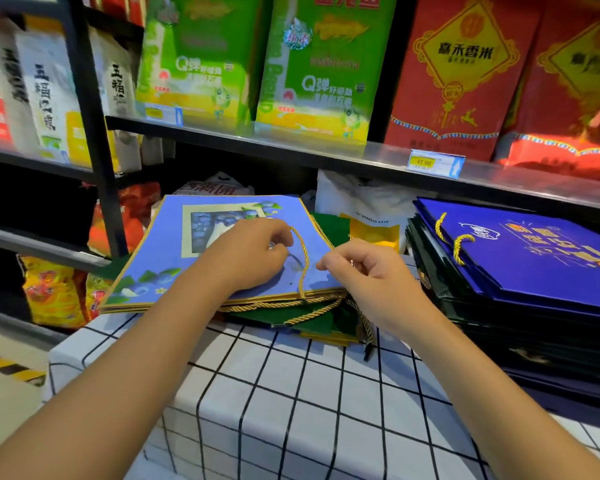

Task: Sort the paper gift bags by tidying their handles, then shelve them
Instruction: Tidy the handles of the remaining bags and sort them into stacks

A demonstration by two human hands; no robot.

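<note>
- Two hands work over one flat, light-blue paper gift bag with a blueberry picture point(201, 251), which lies on top of a small stack of flat green bags point(321, 318) on the white table with a black grid cloth point(291, 393), in the head view, the only one given.
- The left hand point(253, 258) has its fingers curled and appears to pinch the twisted gold cord handle point(303, 258); the cord loops from its fingertips down to the bag's near edge, at five o'clock from the hand.
- The right hand point(364, 271) sits at three o'clock of the cord, fingers curled; whether it pinches the cord's other end cannot be told.
- Judged from its look, the bag is light and thin, creases easily, and will slide on the stack; the cord is soft and limp. Best hold: the cord near its anchoring holes, or the stiffer folded top edge.
- At three o'clock lies a taller stack of dark-blue flat gift bags point(534, 261), under the metal shelf point(326, 150).
</note>
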